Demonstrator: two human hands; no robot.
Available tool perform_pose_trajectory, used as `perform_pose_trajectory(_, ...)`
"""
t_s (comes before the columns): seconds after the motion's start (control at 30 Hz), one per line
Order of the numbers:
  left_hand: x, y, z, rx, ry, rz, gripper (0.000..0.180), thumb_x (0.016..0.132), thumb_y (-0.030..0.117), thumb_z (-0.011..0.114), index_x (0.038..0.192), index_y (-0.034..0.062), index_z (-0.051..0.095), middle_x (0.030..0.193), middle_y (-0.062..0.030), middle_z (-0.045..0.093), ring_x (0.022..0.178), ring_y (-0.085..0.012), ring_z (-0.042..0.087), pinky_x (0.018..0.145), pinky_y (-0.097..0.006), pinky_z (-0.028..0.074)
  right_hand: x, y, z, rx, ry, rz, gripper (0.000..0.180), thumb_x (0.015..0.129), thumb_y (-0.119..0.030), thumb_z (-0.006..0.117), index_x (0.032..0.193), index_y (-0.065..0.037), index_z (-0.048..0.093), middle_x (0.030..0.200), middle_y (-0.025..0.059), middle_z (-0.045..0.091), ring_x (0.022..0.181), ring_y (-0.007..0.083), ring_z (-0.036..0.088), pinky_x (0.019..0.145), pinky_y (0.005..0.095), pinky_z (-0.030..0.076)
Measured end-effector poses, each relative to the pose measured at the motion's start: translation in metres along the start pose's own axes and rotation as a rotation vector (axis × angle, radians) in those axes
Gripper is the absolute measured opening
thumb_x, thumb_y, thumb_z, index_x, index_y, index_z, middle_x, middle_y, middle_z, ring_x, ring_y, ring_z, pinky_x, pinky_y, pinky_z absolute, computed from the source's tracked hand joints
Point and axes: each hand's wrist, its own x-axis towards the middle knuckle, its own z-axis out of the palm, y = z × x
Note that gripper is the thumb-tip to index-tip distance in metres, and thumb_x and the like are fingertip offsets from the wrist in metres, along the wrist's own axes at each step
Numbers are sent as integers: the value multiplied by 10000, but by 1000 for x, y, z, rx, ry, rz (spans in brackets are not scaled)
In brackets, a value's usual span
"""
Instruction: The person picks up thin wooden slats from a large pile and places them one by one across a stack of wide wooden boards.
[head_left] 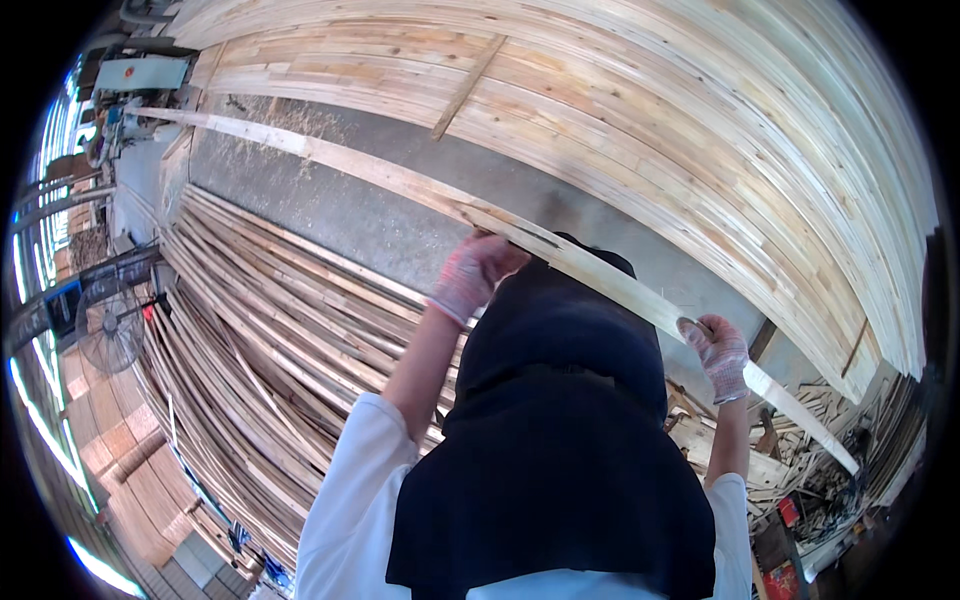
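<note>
A long, narrow wooden board (380, 182) runs slantwise in front of me, from the far left down to the lower right. Both hands wear pale gloves with reddish palms. My left hand (478, 268) is closed at the board's near edge, left of my dark apron (560, 450); its fingertips are partly hidden. Further right, my right hand (718, 355) wraps around the same board, the thumb near its upper face. A dark streak marks the board between my hands.
Wide stacks of pale planks (640, 110) fill the far side, with a stick (470, 85) lying across. Many long wooden strips (270, 330) lie to my left. A standing fan (112, 325) is at far left. Offcuts (810, 420) pile up at right; shavings (290, 118) litter the floor.
</note>
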Motion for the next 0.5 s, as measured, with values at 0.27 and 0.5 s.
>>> perform_pose_trajectory(0.27,-31,-13,19,16,12,112,330,804,10,561,1132,28,537,1073,-122,641,1004,-277,631,851,-424,538,-36,-30,-2,-142,115,-195,411,756,-435,743,861,-45,662,665,106,616,625,226,589,615,335,475)
perform_pose_trajectory(0.5,-24,-26,22,14,210,121,362,803,41,622,1146,48,507,1048,-94,633,925,-246,634,765,-409,546,-55,-51,1,-256,162,-227,467,754,-499,712,812,-38,665,661,140,598,614,271,593,594,353,468)
